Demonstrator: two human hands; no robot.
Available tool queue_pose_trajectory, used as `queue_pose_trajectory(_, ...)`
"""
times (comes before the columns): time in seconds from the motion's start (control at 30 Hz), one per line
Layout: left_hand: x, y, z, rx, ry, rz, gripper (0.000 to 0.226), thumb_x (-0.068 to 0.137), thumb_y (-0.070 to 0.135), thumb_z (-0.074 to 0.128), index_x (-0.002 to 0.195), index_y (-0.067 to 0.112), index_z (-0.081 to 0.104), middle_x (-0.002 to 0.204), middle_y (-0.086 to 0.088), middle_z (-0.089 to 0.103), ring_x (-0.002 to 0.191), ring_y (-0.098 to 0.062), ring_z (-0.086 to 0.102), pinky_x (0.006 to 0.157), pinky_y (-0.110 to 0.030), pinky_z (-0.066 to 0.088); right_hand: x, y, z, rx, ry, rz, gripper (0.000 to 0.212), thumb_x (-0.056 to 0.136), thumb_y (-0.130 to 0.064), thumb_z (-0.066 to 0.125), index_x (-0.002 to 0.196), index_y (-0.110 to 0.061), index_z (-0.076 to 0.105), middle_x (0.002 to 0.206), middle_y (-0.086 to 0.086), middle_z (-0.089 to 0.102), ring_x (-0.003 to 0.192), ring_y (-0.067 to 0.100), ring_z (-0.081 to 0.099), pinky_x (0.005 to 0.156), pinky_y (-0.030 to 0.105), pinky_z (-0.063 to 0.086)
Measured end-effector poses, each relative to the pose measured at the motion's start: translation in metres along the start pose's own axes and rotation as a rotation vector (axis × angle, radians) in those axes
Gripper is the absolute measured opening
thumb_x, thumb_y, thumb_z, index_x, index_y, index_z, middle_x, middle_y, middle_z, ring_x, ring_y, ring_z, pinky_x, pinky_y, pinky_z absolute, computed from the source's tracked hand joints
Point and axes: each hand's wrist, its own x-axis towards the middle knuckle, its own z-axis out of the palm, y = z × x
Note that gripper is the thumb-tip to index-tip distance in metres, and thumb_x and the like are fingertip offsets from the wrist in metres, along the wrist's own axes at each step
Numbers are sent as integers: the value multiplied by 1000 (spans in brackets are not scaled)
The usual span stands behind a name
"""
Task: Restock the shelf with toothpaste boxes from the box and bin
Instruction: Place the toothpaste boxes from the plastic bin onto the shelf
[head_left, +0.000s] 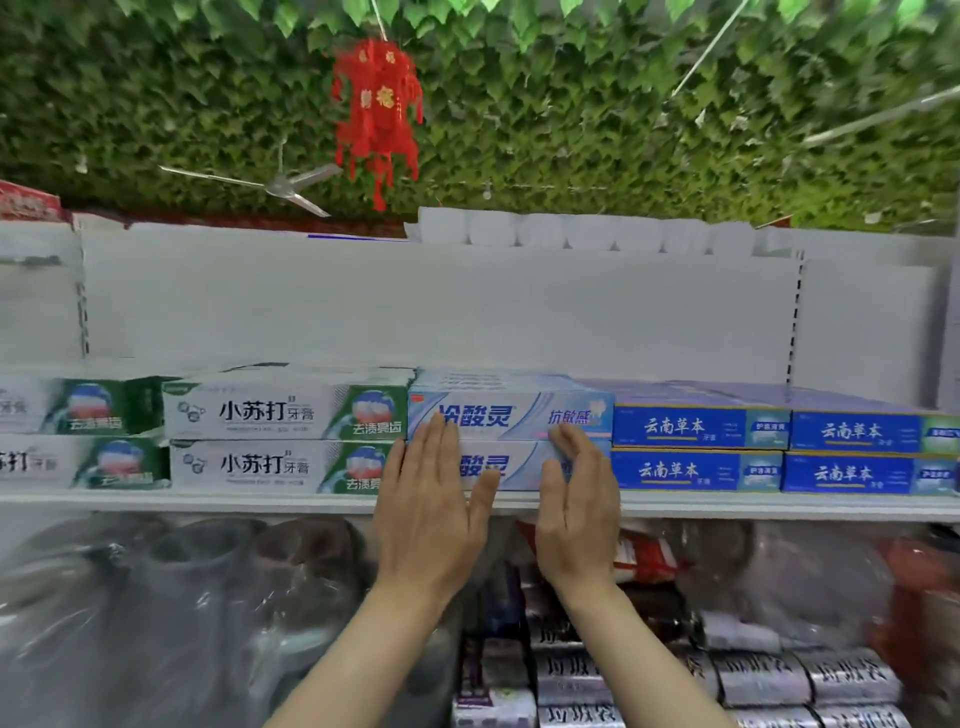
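Two pale blue toothpaste boxes are stacked on the white shelf (208, 499), an upper one (511, 415) and a lower one (519, 465). My left hand (434, 499) lies flat against the fronts of both boxes, fingers straight and together. My right hand (576, 504) rests on the lower box's right half, fingers slightly curled, its fingertips at the seam between the two boxes. Neither hand grips anything. White-and-green toothpaste boxes (283, 410) fill the shelf to the left. Dark blue toothpaste boxes (698, 428) fill it to the right.
Below the shelf sit plastic-wrapped dark containers (171, 597) on the left and rolls of bags (758, 675) on the lower right. White shelf back panel (441, 306) rises behind the boxes. A red hanging ornament (376, 117) and a ceiling fan (283, 187) hang under leafy ceiling cover.
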Motion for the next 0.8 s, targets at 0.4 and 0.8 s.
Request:
queue_pose_trajectory(0.4, -16, -16, 10, -27, -34, 99, 73, 105, 57, 17, 146, 5, 49, 157, -15, 38, 148, -29, 32, 119, -53, 23, 11, 0, -3, -105, 163, 44, 55, 97, -37, 36, 145, -12, 46, 147, -1, 50, 137, 19, 43, 115, 44, 31)
queue_pose_trajectory(0.8, 47, 6, -22, -148, -130, 23, 97, 88, 69, -21, 160, 16, 17, 168, -4, 6, 155, -15, -5, 124, -33, -8, 77, -23, -24, 30, -38, 99, 60, 100, -51, 21, 154, -27, 33, 162, -10, 30, 149, 1, 23, 124, 33, 19)
